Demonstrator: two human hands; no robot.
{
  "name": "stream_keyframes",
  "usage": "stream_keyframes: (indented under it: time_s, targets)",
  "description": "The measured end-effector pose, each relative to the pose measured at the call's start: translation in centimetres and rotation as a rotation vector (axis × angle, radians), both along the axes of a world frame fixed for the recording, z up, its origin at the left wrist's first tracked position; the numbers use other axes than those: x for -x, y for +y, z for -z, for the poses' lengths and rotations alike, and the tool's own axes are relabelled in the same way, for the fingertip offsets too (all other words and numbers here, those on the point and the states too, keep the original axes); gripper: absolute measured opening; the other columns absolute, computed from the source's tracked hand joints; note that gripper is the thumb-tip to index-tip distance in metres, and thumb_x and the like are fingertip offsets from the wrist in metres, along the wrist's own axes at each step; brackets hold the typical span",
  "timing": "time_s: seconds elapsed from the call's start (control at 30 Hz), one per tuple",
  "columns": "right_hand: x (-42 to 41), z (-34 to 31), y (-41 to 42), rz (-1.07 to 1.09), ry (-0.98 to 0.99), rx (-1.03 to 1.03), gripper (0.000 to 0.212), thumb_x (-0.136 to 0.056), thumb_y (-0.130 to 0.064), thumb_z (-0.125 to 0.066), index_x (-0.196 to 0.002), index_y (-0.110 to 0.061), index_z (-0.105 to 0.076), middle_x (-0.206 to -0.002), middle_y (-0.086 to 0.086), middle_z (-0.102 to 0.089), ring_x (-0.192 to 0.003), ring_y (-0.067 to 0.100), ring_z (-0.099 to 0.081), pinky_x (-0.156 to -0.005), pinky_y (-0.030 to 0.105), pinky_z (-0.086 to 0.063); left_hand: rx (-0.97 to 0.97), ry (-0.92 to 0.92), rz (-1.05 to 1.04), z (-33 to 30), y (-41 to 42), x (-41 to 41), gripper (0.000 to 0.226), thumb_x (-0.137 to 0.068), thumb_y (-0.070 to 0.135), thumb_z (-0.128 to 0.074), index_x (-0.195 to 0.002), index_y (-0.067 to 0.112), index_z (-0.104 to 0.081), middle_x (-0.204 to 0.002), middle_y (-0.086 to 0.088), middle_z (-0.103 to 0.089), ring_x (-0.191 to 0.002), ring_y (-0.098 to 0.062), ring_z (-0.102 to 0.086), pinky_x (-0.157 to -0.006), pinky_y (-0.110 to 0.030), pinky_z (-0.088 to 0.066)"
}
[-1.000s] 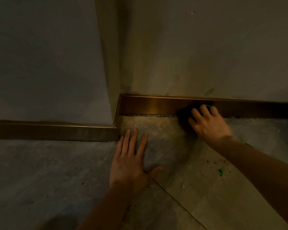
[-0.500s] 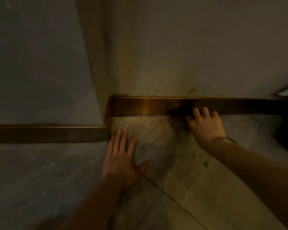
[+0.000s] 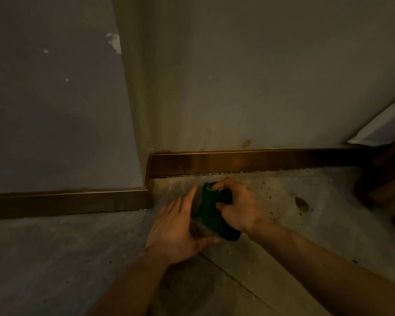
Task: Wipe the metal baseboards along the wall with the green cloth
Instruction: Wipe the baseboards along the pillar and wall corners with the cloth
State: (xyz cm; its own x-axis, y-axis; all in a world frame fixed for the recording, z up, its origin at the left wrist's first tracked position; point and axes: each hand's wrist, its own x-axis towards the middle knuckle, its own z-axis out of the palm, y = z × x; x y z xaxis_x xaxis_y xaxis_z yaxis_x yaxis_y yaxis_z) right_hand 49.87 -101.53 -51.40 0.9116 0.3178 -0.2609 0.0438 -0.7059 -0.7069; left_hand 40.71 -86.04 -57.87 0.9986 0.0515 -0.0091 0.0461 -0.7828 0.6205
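Two lengths of bronze-coloured metal baseboard are in view, meeting at a stepped wall corner. The left baseboard length (image 3: 66,202) runs along the grey wall (image 3: 55,110) and stands nearer the camera. The right baseboard length (image 3: 249,161) is set back, with a line of grit visible along its lower edge.

Two bare hands are present, over the speckled stone floor (image 3: 306,224) and clear of both baseboards. The left hand (image 3: 178,226) is released, fingers extended, its palm turned toward the cloth; whether it touches the cloth cannot be told.

One dark green cloth (image 3: 211,213) is counted, bunched into a wad between the hands and not in contact with any baseboard. The right hand (image 3: 237,206) is clenched around its upper part.

Judgement: wiping is paused and the cloth appears to be being regathered or refolded. The next move calls for presenting a flat face of cloth to the metal and pressing it along a baseboard, low enough to reach the gritty bottom edge.

One pale sloping object (image 3: 383,126) sits at far right, unidentified.
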Motion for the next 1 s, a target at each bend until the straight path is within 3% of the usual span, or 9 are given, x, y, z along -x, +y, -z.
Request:
stream_keyframes:
  time_s: [0.13,0.3,0.43,0.63,0.77,0.87,1.0]
  targets:
    - [1.8,-0.9,0.7,0.054,0.126,-0.283,0.037,-0.087,0.003,-0.063,-0.099,-0.032,-0.059,-0.105,-0.006,-0.059,-0.098,0.017,-0.061,-0.081,0.037,-0.061,0.039,-0.049,0.007,-1.3,0.7,0.6,0.122,-0.064,0.078,-0.072,-0.155,0.042,0.001,-0.152,0.012,-0.043,-0.132,-0.012,-0.042,-0.108,-0.033,-0.037]
    - [3.1,-2.4,0.6,0.027,0.226,-0.426,0.050,-0.089,-0.001,-0.067,-0.117,-0.041,-0.055,-0.112,-0.013,-0.056,-0.100,0.008,-0.058,-0.074,0.021,-0.057,-0.063,-0.153,-0.006,-3.0,2.0,1.6,0.089,-0.078,0.054,-0.076,-0.147,0.039,-0.022,-0.128,0.006,-0.064,-0.110,-0.017,-0.060,-0.091,-0.033,-0.046]
    - [4.0,-3.4,0.3,-0.072,0.243,-0.354,0.053,-0.087,-0.009,-0.073,-0.119,-0.047,-0.055,-0.114,-0.018,-0.056,-0.101,0.003,-0.057,-0.070,0.012,-0.054,-0.140,-0.195,0.024,-4.8,3.0,2.1,0.067,-0.078,0.033,-0.078,-0.132,0.041,-0.039,-0.120,0.009,-0.067,-0.106,-0.014,-0.061,-0.087,-0.031,-0.044]
    - [5.8,-3.7,0.1,-0.149,0.251,-0.356,0.075,-0.065,-0.012,-0.093,-0.124,-0.024,-0.048,-0.117,-0.001,-0.062,-0.108,0.006,-0.062,-0.091,0.028,-0.056,-0.224,-0.149,0.054,-6.6,3.3,2.5,0.066,-0.076,0.031,-0.074,-0.132,0.043,-0.041,-0.125,0.011,-0.064,-0.111,-0.016,-0.060,-0.088,-0.035,-0.048]
    - [6.3,-3.9,0.1,-0.185,0.107,-0.259,0.065,-0.070,-0.015,-0.090,-0.119,-0.021,-0.048,-0.115,-0.001,-0.060,-0.109,0.010,-0.060,-0.093,0.035,-0.056,-0.250,-0.143,0.078,-7.2,3.1,2.7,0.067,-0.076,0.035,-0.076,-0.129,0.043,-0.037,-0.122,0.011,-0.063,-0.107,-0.015,-0.061,-0.085,-0.032,-0.047]
    - [6.1,-4.2,-0.1,-0.226,0.019,-0.181,0.053,-0.073,-0.017,-0.088,-0.106,-0.028,-0.047,-0.104,-0.007,-0.060,-0.101,0.007,-0.061,-0.086,0.028,-0.057,-0.285,-0.136,0.088,-8.0,3.3,2.8,0.065,-0.075,0.035,-0.078,-0.124,0.045,-0.036,-0.118,0.010,-0.064,-0.105,-0.016,-0.062,-0.082,-0.033,-0.047]
    - [6.0,-4.5,0.6,-0.256,-0.084,-0.123,0.050,-0.073,-0.018,-0.088,-0.091,-0.030,-0.043,-0.090,-0.008,-0.060,-0.083,0.001,-0.061,-0.066,0.016,-0.053,-0.339,-0.120,0.066,-9.3,3.8,3.2,0.063,-0.074,0.035,-0.079,-0.118,0.045,-0.035,-0.117,0.009,-0.064,-0.106,-0.020,-0.061,-0.082,-0.038,-0.047]
